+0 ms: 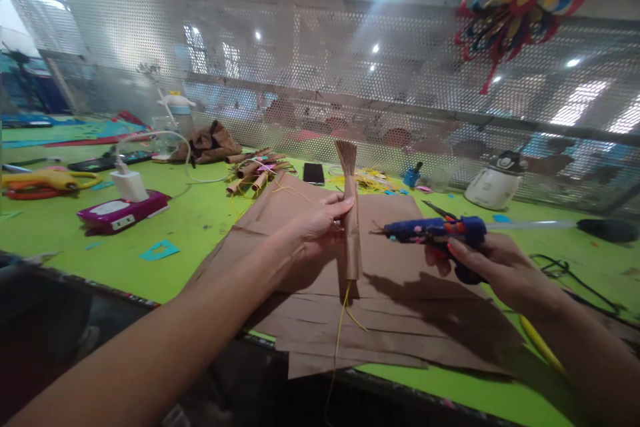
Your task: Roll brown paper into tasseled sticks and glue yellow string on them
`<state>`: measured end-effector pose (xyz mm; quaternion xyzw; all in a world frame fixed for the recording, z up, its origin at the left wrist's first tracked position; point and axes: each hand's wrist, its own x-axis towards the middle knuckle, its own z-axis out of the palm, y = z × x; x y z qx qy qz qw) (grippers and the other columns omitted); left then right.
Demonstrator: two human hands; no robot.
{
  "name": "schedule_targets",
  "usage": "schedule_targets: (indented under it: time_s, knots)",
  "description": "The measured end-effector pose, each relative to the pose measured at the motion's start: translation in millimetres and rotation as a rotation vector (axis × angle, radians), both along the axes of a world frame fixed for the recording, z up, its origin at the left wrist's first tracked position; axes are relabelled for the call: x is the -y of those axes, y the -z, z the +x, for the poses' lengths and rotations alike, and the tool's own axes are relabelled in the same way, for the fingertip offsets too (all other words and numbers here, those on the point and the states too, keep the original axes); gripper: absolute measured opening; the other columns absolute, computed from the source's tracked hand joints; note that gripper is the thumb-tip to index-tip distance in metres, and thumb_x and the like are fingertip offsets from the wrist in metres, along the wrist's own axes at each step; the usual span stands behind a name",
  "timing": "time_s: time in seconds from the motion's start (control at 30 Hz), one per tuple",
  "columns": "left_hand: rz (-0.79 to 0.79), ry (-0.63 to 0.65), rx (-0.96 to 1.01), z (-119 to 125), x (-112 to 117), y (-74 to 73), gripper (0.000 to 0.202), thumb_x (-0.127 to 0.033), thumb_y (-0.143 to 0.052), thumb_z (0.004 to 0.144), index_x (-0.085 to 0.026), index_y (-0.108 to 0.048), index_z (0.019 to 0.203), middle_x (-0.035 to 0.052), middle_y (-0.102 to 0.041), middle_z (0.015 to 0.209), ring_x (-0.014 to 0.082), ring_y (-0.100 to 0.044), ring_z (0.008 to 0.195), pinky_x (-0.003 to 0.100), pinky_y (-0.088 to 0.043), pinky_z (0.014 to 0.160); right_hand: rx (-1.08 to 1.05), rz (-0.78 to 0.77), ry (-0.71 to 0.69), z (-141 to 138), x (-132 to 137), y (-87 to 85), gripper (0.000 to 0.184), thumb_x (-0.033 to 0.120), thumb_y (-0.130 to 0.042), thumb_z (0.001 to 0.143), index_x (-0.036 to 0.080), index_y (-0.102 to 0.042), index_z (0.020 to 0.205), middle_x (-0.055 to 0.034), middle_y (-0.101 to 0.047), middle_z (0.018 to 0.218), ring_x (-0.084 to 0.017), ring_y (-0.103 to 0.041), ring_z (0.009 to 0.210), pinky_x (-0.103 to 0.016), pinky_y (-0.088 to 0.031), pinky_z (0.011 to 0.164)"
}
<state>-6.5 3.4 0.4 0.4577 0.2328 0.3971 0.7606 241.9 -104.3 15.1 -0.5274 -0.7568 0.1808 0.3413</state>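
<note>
My left hand [320,223] grips a pleated roll of brown paper [351,213], held upright with its fanned top upward and a yellow string [343,320] hanging from its lower end. My right hand [493,267] is closed round the handle of a blue glue gun [435,230]. The gun's nozzle points left, a short way from the roll, not touching it. Both hands hover over a stack of cut brown paper sheets [400,320] lying on the green table [200,220].
Finished brown paper rolls [255,170] lie in a pile behind, beside a black phone [313,173]. A magenta box with a white charger [123,207] sits at left. A white appliance [493,183] stands at right. Perforated metal screen behind; a colourful pinwheel [520,0] hangs top right.
</note>
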Motion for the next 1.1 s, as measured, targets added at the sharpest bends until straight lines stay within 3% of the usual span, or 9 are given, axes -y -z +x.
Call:
schedule_targets:
  time_s: [0.1,0.2,0.37,0.57,0.73,0.8,0.9,1.0,1.1]
  knots:
    - [-0.026,-0.042,0.024,-0.8,0.2,-0.2,0.017,-0.021,-0.069,0.073,-0.019,-0.058,0.086,-0.0026,-0.057,0.072,0.0075,-0.051,0.06,0.022,-0.039,0.06,-0.016,0.067,0.144,5.9,-10.7,5.0,0.038,0.048,-0.044,0.088,0.018,-0.065,0.081,-0.0051,-0.062,0.07,-0.016,-0.055,0.062,-0.027,-0.041,0.053]
    - [-0.024,-0.084,0.02,-1.1,0.0,-1.2,0.017,-0.022,-0.069,0.073,-0.019,-0.058,0.086,-0.0025,-0.057,0.07,0.0074,-0.052,0.06,0.02,-0.039,0.057,0.115,0.17,0.272,8.9,-22.7,15.9,0.03,0.046,-0.054,0.082,0.018,-0.064,0.083,-0.0048,-0.062,0.071,-0.018,-0.055,0.063,-0.029,-0.043,0.055]
    - [-0.012,-0.106,0.011,-1.4,-2.4,-2.8,0.016,-0.02,-0.069,0.072,-0.018,-0.058,0.083,-0.0022,-0.059,0.071,0.0081,-0.053,0.059,0.022,-0.041,0.057,0.295,0.179,0.179,3.1,-36.2,32.6,0.033,0.03,-0.061,0.074,0.021,-0.064,0.105,-0.0073,-0.063,0.099,-0.025,-0.057,0.091,-0.04,-0.045,0.08]
    - [-0.028,-0.039,0.018,-0.2,-2.2,3.0,0.013,-0.02,-0.068,0.072,-0.017,-0.059,0.082,0.0,-0.06,0.07,0.0096,-0.054,0.059,0.023,-0.042,0.057,0.47,0.122,0.166,-2.3,-51.5,36.6,0.031,0.021,-0.059,0.072,0.019,-0.067,0.102,-0.0104,-0.062,0.093,-0.025,-0.056,0.087,-0.039,-0.045,0.079]
    - [-0.044,0.076,0.038,2.7,6.0,4.0,0.014,-0.02,-0.069,0.072,-0.016,-0.06,0.082,0.0014,-0.06,0.071,0.0101,-0.054,0.06,0.023,-0.042,0.059,0.562,0.089,0.108,-6.3,-49.2,25.5,0.032,0.022,-0.062,0.071,0.017,-0.067,0.103,-0.0125,-0.061,0.099,-0.027,-0.055,0.092,-0.042,-0.043,0.085]
    - [-0.043,0.119,0.062,2.6,10.8,0.6,0.016,-0.02,-0.07,0.071,-0.016,-0.06,0.084,0.0016,-0.061,0.073,0.0102,-0.054,0.061,0.024,-0.043,0.061,0.501,0.128,0.115,-14.0,-43.3,14.7,0.03,0.024,-0.064,0.072,0.017,-0.067,0.1,-0.0132,-0.062,0.103,-0.028,-0.053,0.099,-0.045,-0.041,0.09]
    - [-0.006,0.207,0.085,0.1,17.9,-7.5,0.017,-0.022,-0.069,0.073,-0.016,-0.061,0.087,0.0019,-0.061,0.076,0.0105,-0.056,0.065,0.025,-0.043,0.065,0.201,0.107,0.071,-33.8,-36.8,-4.9,0.025,0.033,-0.053,0.083,0.019,-0.067,0.1,-0.0101,-0.065,0.102,-0.024,-0.057,0.095,-0.044,-0.044,0.088]
    - [0.062,0.297,0.135,-3.5,23.7,-15.6,0.022,-0.022,-0.066,0.077,-0.016,-0.062,0.097,0.0032,-0.062,0.084,0.0093,-0.057,0.067,0.026,-0.044,0.071,-0.16,-0.008,-0.102,-54.4,-38.8,-16.3,0.027,0.039,-0.05,0.086,0.025,-0.066,0.103,-0.0051,-0.066,0.103,-0.019,-0.059,0.093,-0.04,-0.047,0.083]
    - [0.079,0.354,0.165,-5.5,28.0,-20.6,0.026,-0.021,-0.066,0.077,-0.015,-0.062,0.102,0.0038,-0.062,0.084,0.0086,-0.057,0.067,0.025,-0.044,0.071,-0.441,-0.079,-0.274,-66.9,-46.0,-13.6,0.03,0.042,-0.052,0.086,0.025,-0.065,0.107,-0.0045,-0.065,0.101,-0.017,-0.059,0.089,-0.036,-0.049,0.08]
